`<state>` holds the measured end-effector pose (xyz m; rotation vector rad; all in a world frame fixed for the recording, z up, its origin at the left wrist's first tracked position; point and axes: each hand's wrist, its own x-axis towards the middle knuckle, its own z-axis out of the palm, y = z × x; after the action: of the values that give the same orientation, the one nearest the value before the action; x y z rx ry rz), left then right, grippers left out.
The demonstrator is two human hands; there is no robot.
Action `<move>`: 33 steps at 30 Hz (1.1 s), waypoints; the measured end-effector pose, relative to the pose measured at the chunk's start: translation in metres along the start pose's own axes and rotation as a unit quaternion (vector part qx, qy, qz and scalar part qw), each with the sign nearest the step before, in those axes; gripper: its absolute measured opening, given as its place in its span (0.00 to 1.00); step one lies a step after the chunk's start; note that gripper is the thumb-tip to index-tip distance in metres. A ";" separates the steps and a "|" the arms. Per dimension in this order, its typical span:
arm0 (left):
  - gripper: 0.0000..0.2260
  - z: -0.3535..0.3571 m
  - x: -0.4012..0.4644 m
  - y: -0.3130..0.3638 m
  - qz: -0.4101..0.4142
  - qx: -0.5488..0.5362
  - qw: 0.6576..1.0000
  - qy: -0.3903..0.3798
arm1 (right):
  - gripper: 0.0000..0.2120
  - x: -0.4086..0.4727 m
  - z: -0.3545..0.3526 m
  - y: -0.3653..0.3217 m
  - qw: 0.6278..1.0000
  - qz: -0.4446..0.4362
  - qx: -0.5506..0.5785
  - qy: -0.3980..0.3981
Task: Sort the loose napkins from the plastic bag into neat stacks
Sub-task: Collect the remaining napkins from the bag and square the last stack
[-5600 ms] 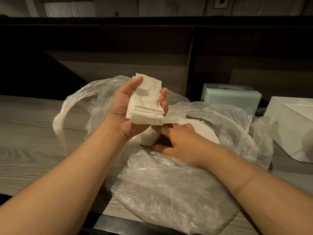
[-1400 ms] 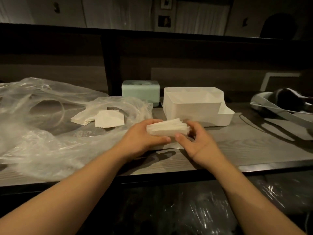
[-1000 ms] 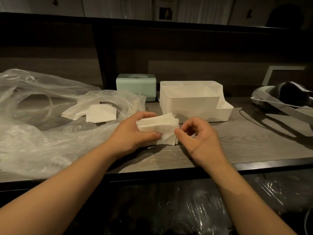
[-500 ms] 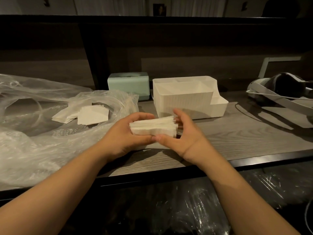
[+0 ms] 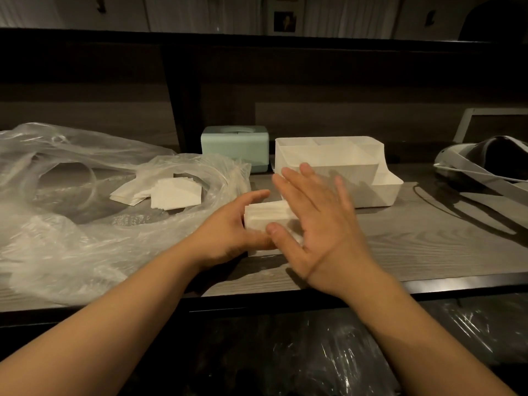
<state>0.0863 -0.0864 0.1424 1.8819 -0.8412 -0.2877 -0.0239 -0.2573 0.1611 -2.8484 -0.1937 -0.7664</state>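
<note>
Squaring a napkin stack near the front edge of the worktop

The left hand (image 5: 228, 227) gripped the napkin stack (image 5: 267, 214) from its left side, likely to brace it, while the right hand (image 5: 317, 221), fingers straight and spread, lay flat against its right side, probably patting the edges flush. More loose napkins (image 5: 160, 191) lay inside the open plastic bag (image 5: 71, 238) toward the worktop's (image 5: 428, 238) left end, yet to be sorted. A white organizer tray (image 5: 357, 170) and a mint tissue box (image 5: 234, 144) stood along the back edge.
</note>
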 end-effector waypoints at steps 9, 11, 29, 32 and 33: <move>0.27 0.001 0.001 0.000 0.025 0.021 0.999 0.018 | 0.33 0.016 -0.003 -0.018 0.985 -0.036 -0.089 -0.144; 0.27 0.001 0.002 -0.003 0.027 0.009 0.999 0.015 | 0.34 0.016 -0.003 -0.014 0.988 -0.033 -0.065 -0.137; 0.16 -0.001 -0.002 0.002 -0.018 -0.021 1.000 -0.012 | 0.18 0.001 0.006 0.042 0.888 0.163 0.413 -0.116; 0.18 -0.001 -0.001 0.002 -0.019 -0.018 1.000 -0.016 | 0.16 0.000 0.006 0.042 0.892 0.159 0.407 -0.112; 0.18 -0.002 -0.001 0.001 -0.019 -0.009 1.000 -0.013 | 0.15 0.000 0.005 0.042 0.899 0.160 0.393 -0.110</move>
<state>0.0857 -0.0847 0.1442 1.8820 -0.8174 -0.3428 -0.0144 -0.2972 0.1506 -2.0957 -0.0400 -0.2076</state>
